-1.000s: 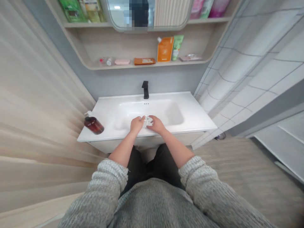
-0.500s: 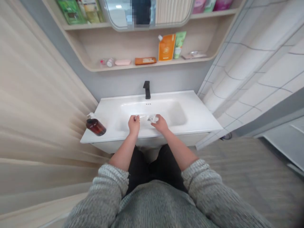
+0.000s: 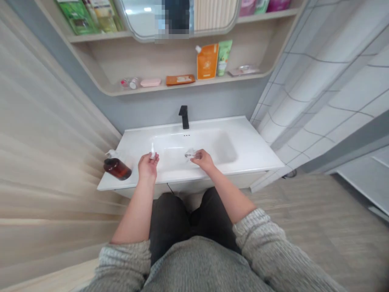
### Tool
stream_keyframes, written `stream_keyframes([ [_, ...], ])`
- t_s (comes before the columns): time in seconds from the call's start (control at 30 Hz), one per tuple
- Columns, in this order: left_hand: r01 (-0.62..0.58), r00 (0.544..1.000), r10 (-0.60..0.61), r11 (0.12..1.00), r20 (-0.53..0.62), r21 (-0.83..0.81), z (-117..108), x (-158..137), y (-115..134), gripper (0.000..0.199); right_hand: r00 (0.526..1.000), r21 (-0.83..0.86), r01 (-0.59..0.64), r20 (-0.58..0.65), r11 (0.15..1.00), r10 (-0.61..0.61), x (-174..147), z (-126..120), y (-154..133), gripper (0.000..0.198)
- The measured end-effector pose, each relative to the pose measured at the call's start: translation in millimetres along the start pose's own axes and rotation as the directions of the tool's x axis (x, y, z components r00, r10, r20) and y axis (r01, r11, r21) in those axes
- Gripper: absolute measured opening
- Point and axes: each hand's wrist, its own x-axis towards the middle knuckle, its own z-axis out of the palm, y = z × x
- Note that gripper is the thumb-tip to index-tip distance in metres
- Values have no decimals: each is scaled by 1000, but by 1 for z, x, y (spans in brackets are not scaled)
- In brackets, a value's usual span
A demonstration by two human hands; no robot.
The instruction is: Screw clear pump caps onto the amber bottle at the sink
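Note:
My left hand (image 3: 148, 165) is closed on a small white pointed piece (image 3: 152, 150), which stands up from the fingertips over the left end of the sink. What kind of piece it is, I cannot make out. Over the middle of the white sink basin (image 3: 226, 142), my right hand (image 3: 204, 160) pinches a crumpled whitish, partly clear wrapper (image 3: 190, 154). Left of my left hand, a brown bottle (image 3: 119, 169) with a whitish pump lies tilted on the counter's left end. Behind the basin stands a black faucet (image 3: 184, 117).
A wall shelf (image 3: 146, 90) above the faucet holds an orange pouch (image 3: 207, 61), a green tube (image 3: 224, 58), an orange flat packet (image 3: 180, 80) and a pink soap case (image 3: 150, 82). A beige curtain (image 3: 54, 142) hangs at the left. White tiles (image 3: 306, 117) cover the right wall.
My left hand has moved left, away from my right hand, and turned palm up with the white piece now showing. My right hand stays over the basin with the wrapper.

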Motion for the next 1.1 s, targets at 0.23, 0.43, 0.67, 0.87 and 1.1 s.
stream_keyframes([
  [0.23,-4,996,-9,990,87,140,12,-5,26,38,985,22,-9,175,1000,5,1,-18,-2,52],
  [0.43,-326,913,345,303,216,895,-6,19,43,15,988,-83,7,154,996,6,2,-80,17,57],
  [0.67,-223,942,134,-433,307,873,-21,82,48,31,970,-138,92,237,986,-58,0,-88,23,58],
  [0.87,-236,963,-8,-504,268,831,-24,107,36,42,970,-38,76,234,996,-65,3,-91,26,57],
  [1.1,-233,972,-84,-478,220,847,-25,109,32,51,973,-31,78,220,996,-69,2,-94,22,56],
])
